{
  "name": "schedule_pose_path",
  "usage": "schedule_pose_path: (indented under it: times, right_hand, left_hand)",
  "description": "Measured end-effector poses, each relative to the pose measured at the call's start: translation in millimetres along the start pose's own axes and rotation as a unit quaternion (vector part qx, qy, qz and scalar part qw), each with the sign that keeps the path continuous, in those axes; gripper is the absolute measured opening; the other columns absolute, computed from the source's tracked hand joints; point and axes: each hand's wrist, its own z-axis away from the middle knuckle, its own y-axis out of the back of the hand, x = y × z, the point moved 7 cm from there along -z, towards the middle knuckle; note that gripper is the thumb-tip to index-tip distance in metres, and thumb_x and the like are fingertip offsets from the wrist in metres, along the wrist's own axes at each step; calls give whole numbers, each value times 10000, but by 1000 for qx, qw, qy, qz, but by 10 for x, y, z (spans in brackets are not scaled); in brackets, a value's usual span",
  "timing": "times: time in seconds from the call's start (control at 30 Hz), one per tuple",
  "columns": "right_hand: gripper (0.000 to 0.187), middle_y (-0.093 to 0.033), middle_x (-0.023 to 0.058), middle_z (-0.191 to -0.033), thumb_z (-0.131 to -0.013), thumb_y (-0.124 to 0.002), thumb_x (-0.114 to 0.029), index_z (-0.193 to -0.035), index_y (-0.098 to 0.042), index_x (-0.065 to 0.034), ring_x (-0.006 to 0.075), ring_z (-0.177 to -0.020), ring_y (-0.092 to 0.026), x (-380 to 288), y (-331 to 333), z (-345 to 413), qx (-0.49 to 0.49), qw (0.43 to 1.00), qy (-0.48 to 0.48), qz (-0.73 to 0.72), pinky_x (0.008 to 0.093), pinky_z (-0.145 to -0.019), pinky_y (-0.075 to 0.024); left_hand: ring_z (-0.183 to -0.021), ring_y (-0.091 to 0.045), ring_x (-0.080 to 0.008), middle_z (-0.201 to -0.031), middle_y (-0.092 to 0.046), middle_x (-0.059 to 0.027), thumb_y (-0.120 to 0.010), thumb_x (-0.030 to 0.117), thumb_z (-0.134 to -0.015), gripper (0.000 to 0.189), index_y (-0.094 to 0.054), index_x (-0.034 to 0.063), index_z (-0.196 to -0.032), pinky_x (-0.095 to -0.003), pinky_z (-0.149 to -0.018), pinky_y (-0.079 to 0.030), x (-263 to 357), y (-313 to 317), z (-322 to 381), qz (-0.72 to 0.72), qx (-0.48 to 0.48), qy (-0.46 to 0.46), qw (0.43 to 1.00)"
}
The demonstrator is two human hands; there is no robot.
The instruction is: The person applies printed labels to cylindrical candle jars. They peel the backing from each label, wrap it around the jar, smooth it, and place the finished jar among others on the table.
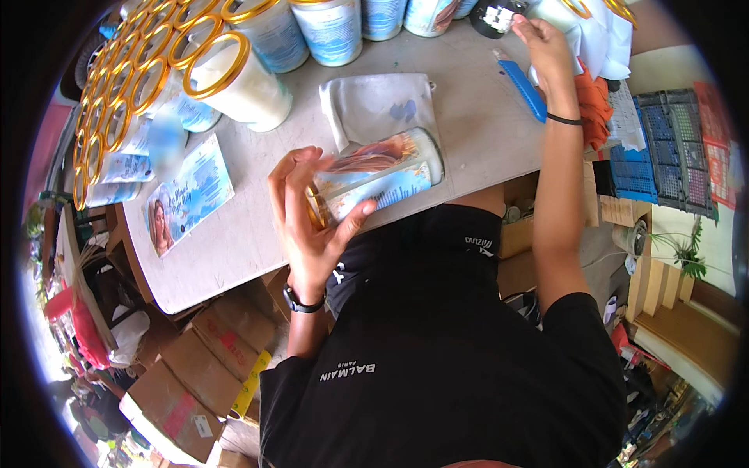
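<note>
My left hand (310, 216) is around the gold-rimmed end of a glass candle jar (380, 175), which lies on its side near the table's front edge. A blue printed label with a picture covers the jar's side. My thumb is on the near side and my fingers are at the far side. At the top right, my right hand (544, 50) has its fingertips at small white pieces (499, 19) on a black round object (488, 26). Whether the fingers pinch a piece cannot be made out. A folded white cloth (380, 108) lies just behind the jar.
Rows of gold-rimmed jars (240, 82) crowd the table's (462, 88) far left. A loose printed label (190, 193) lies at the left. A blue cutter knife (524, 90) and an orange cloth (591, 111) are near my right forearm. Cardboard boxes (199, 374) stand below left.
</note>
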Motion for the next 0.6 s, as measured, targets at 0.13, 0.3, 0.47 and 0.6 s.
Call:
schedule_pose_path:
  times: [0.13, 0.3, 0.47, 0.6]
  right_hand:
    - [284, -691, 190, -1172, -1022, -584, -145, -1136, -626, 112, 216, -1118, -655, -214, -84, 270, -4, 1000, 8, 1, 296, -1045, -459]
    - [361, -704, 70, -1054, -1066, -442, -303, -1050, -632, 4, 172, -1046, -604, -1174, -584, 1079, -55, 982, 76, 163, 333, -977, -438]
    - [165, -530, 72, -976, -970, -557, -151, -891, -591, -10, 219, -949, -500, -2040, -1577, 2144, -367, 891, 244, 106, 334, -892, -399]
    - [104, -486, 91, -942, -919, -632, -112, -859, -596, -34, 268, -909, -444, -2205, -1898, 2434, -379, 884, 255, 101, 353, -841, -388]
  left_hand:
    - [-1147, -564, -275, -1268, -562, -161, -826, 290, -826, 618, -540, -4, -1289, -377, -966, -469, -149, -51, 147, 91, 32, 165, 982]
    - [-1181, -530, -242, -1289, -575, -147, -305, 539, -1060, 655, -529, -23, -1311, -369, -1061, -363, -150, -80, 191, 145, 71, 167, 973]
    - [-1357, -447, -304, -1395, -523, -204, -68, 709, -992, 916, -494, -25, -1338, -426, -1170, -273, -199, -166, 202, 250, 81, 191, 946]
    - [-1367, -438, -303, -1399, -520, -206, -47, 714, -984, 935, -491, -29, -1341, -426, -1171, -273, -170, -161, 228, 248, 80, 188, 947]
